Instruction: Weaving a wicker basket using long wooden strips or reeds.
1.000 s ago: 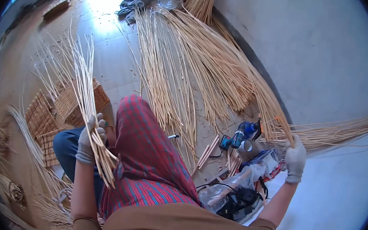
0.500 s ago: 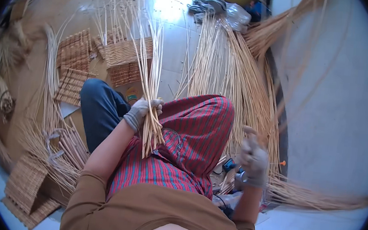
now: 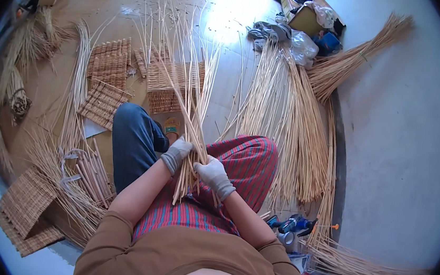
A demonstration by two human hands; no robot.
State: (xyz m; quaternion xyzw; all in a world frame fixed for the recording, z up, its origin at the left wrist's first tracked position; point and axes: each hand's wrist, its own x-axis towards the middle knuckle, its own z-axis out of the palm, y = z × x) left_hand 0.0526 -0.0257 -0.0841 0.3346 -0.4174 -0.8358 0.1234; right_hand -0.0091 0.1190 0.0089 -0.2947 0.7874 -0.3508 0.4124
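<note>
A loose bunch of pale wicker rods (image 3: pixel 195 127) stands over my lap, thick ends down and thin tips fanned away from me. My left hand (image 3: pixel 179 154), in a grey-white glove, is wrapped round it from the left. From the right my gloved right hand (image 3: pixel 213 175) closes on the same rods, a little lower, its thumb across them. A red striped cloth (image 3: pixel 246 164) covers my lap and right leg beneath the rods.
Woven wicker panels (image 3: pixel 104 102) lie beyond my left knee, more at the lower left. Long piles of rods (image 3: pixel 306 146) spread to my right. A blue power tool (image 3: pixel 296 224) and a tape roll (image 3: pixel 288 241) sit by my right elbow. Bags and boxes (image 3: pixel 305 24) stand farther off.
My right hand has come in from the right side, where blurred rods swayed near it, and now grips the bunch beside my left hand. My left hand keeps its hold.
</note>
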